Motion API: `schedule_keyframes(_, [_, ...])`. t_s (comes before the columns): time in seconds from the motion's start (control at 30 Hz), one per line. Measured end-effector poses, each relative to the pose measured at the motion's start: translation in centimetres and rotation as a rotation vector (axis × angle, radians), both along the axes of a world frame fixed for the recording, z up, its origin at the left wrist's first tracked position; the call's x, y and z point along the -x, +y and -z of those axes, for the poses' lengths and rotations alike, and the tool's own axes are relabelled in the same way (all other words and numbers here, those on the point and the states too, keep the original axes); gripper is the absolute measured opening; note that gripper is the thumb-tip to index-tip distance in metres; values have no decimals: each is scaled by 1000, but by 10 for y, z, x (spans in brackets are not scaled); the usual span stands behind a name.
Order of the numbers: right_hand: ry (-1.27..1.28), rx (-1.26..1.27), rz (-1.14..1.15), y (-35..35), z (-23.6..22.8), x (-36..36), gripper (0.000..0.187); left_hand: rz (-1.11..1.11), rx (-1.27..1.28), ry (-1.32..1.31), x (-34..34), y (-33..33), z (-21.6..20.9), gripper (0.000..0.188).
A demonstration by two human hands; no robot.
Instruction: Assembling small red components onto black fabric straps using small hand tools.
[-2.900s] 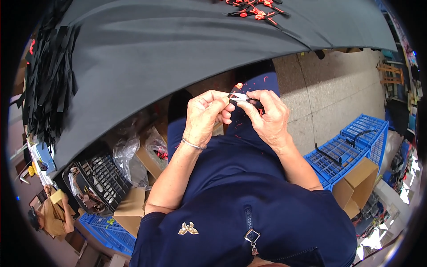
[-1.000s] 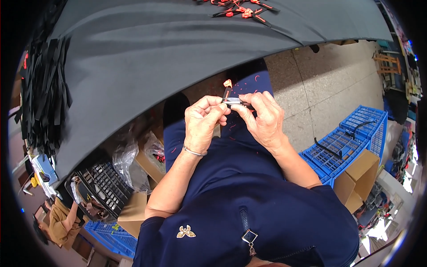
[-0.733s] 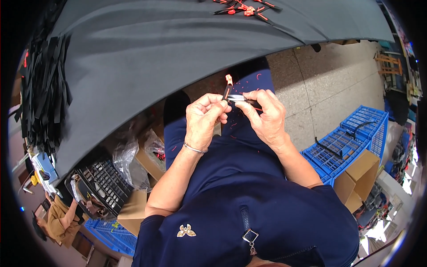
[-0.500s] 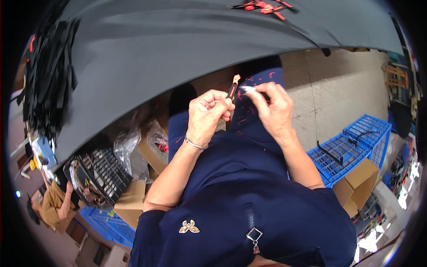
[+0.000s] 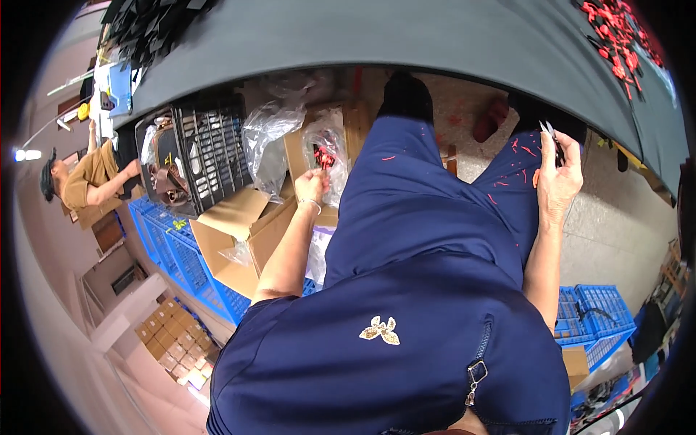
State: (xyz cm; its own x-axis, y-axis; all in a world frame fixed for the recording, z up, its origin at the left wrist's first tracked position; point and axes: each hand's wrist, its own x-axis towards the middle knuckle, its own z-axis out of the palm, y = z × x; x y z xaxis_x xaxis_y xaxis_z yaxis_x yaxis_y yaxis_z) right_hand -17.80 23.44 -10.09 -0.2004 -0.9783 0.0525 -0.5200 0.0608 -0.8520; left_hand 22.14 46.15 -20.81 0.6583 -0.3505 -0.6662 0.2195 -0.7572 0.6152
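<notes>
My left hand (image 5: 310, 187) reaches over an open cardboard box, its fingers pinched together. Right at the fingertips show red-and-black strips (image 5: 324, 155) in a clear plastic bag (image 5: 335, 135); whether the fingers grip one is too small to tell. Over my right knee, my right hand (image 5: 558, 185) is closed around small scissors (image 5: 547, 128), their pointed silver blades sticking up past the fingers. A bit of orange shows beside that palm. Red thread scraps (image 5: 523, 148) lie on my dark blue trousers.
A grey-covered table (image 5: 362, 40) curves across the front, with black strips (image 5: 148, 25) at left and a red-and-black pile (image 5: 616, 43) at right. To my left stand a black basket (image 5: 210, 152), an open carton (image 5: 235, 221) and blue crates (image 5: 163, 232). Another person (image 5: 90, 181) works farther left.
My left hand has gone from in front of me, where it held a black-and-red strip, to the box on the left. The right hand has moved rightward with the scissors. My view has shifted left.
</notes>
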Motion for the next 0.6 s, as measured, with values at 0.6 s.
schedule_keyframes(0.6, [-12, 73, -13, -6, -1, -3, 17, 88, 370, -196, 29, -68, -13, 16])
